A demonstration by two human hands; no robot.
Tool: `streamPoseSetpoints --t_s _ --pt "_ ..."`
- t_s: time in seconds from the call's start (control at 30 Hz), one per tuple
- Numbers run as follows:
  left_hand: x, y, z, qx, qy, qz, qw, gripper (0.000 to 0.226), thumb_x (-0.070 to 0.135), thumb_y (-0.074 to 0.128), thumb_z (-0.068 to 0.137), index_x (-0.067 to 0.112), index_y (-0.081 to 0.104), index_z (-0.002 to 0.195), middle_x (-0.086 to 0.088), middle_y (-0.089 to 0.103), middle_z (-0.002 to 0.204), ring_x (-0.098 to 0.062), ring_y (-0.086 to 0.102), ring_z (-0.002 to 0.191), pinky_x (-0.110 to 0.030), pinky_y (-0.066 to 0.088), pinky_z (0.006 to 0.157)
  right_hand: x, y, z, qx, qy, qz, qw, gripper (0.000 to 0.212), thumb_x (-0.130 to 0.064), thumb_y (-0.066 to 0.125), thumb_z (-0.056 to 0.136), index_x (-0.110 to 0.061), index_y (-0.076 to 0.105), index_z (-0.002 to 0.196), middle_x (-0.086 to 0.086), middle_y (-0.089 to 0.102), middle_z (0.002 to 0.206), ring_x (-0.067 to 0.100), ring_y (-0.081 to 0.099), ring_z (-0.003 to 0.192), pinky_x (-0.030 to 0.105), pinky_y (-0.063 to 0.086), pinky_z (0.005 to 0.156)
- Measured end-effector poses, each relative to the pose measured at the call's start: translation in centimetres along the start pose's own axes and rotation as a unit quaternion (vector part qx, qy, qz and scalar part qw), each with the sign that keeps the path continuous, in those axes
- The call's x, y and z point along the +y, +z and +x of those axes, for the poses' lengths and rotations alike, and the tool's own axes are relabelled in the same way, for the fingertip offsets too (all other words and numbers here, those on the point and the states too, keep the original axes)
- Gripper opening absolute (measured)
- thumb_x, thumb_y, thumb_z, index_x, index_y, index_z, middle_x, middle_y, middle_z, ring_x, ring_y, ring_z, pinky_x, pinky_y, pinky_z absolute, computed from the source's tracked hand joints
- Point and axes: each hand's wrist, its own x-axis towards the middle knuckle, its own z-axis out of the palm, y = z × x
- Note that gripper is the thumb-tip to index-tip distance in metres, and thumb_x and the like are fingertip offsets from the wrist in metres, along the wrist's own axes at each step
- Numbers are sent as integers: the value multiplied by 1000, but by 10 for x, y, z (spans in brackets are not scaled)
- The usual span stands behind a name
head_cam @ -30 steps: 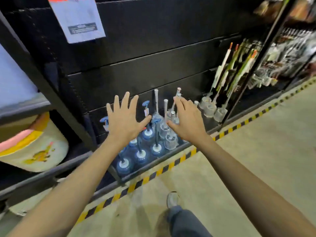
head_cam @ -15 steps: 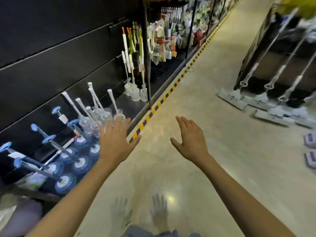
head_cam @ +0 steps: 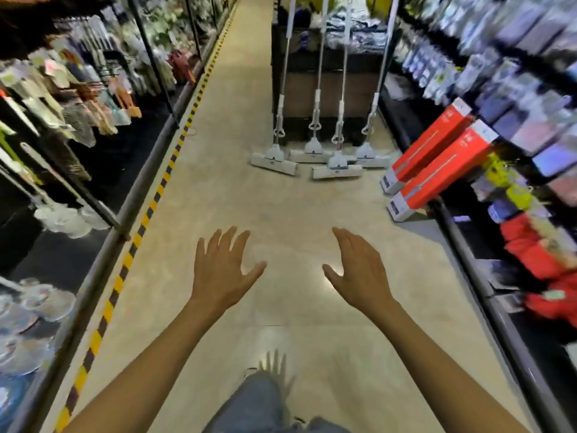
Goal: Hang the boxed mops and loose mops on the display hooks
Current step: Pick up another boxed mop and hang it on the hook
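Several loose white mops (head_cam: 321,151) stand on the aisle floor ahead, their long handles leaning against a dark shelf end (head_cam: 327,89). Two red boxed mops (head_cam: 437,164) lean slantwise against the right-hand shelving, their lower ends on the floor. My left hand (head_cam: 221,270) and my right hand (head_cam: 359,270) are stretched out in front of me over the floor, fingers spread, holding nothing. Both hands are well short of the mops. No empty display hooks can be made out in the blur.
Dark shelving with brushes and plungers (head_cam: 56,220) runs along the left behind a yellow-black floor stripe (head_cam: 125,267). Packed shelves with red goods (head_cam: 537,245) line the right. The beige aisle floor (head_cam: 249,198) stretches ahead. My leg (head_cam: 259,404) shows below.
My view has swung right, from the plunger shelf to straight down the aisle. The loose mops and red boxes have come into view ahead. Both hands stay open and empty.
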Motion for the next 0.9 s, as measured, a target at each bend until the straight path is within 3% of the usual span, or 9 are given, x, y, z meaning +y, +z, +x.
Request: streamPoseSetpoints --t_s 0.1,0.37,0.7,0.9 --pt "34 10 47 -14 57 4 998 89 75 14 73 24 40 142 -5 38 150 -30 30 140 -52 17 114 41 -8 11 7 66 7 998 72 -38 59 89 -14 29 149 12 38 151 34 37 137 45 33 110" --pt "120 54 212 -43 196 -8 980 83 72 22 77 20 49 135 -9 48 142 -33 41 132 -53 31 108 138 -10 83 36 207 -7 978 71 -41 59 88 -14 31 148 10 41 149 33 40 135 46 34 109" --pt "208 55 450 -31 319 31 947 81 71 20 77 19 50 132 -11 51 138 -32 46 127 -52 32 106 230 -53 246 85 322 -25 943 65 -39 59 89 -12 37 144 7 45 145 28 42 133 41 32 108" --pt "263 80 548 -54 359 44 931 85 73 16 76 23 43 139 -7 44 145 -31 40 133 -53 27 111 290 -57 317 88 355 -19 931 66 -39 59 88 -13 35 145 6 46 144 27 41 133 40 31 110"
